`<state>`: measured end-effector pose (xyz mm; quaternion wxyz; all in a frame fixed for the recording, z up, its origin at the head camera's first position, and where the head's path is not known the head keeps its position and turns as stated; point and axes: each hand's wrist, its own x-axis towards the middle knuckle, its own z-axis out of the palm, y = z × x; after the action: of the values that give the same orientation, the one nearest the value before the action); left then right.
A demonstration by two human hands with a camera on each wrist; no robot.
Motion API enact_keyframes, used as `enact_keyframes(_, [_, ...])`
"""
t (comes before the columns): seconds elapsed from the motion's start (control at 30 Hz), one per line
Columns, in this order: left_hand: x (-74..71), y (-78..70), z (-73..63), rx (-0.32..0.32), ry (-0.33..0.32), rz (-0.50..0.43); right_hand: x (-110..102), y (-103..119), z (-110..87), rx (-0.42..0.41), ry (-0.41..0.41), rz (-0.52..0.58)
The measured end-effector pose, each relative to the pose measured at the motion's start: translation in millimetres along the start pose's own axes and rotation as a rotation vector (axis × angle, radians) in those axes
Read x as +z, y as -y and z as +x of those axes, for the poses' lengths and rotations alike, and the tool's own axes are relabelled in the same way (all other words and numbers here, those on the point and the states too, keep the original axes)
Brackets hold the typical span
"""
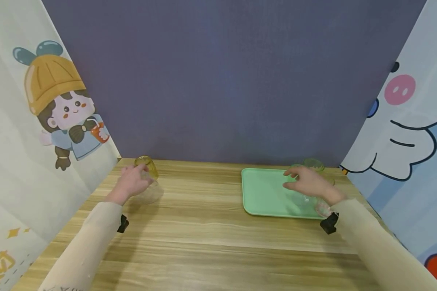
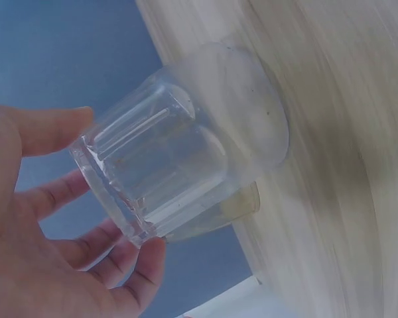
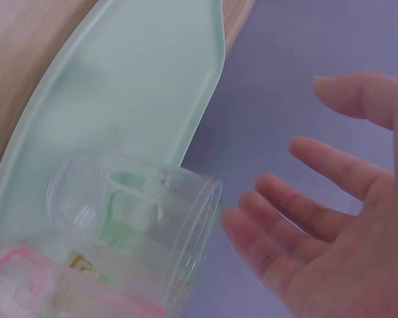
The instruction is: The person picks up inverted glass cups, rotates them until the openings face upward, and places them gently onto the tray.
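My left hand (image 1: 132, 182) is over a clear fluted glass (image 2: 166, 152) on the left of the table. Its thumb and curled fingers are around the glass's near end in the left wrist view, and the glass's far end is at the tabletop. Just behind stands a yellow glass (image 1: 151, 166). On the right, my right hand (image 1: 309, 184) hovers above a pale green tray (image 1: 264, 194) with its fingers spread and holding nothing. Below its fingers, in the right wrist view, are a clear cup (image 3: 192, 218) and a pink-rimmed cup (image 3: 66, 291), both on the tray.
A green glass (image 1: 314, 163) stands by the tray's far right corner, partly behind my right hand. The wooden table (image 1: 189, 230) ends at a dark upright panel (image 1: 218, 81). Printed curtains (image 1: 14, 161) flank both sides.
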<state>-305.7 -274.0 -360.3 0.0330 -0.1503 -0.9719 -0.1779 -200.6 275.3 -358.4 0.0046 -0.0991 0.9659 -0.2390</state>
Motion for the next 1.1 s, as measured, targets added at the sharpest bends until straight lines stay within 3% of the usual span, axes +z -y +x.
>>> enact_keyframes(0.37, [6.3,-11.8,-6.4,0.031,-0.066,-0.052,6,7,-4.3,0.0,-0.023,0.103])
enact_keyframes(0.63, [10.7,-23.1,-8.2,0.087,-0.125,-0.075,14,12,-5.9,-0.018,-0.067,0.135])
enact_keyframes(1.1, [17.8,-32.9,-6.1,0.108,-0.182,-0.166,24,13,-7.4,-0.014,-0.104,0.204])
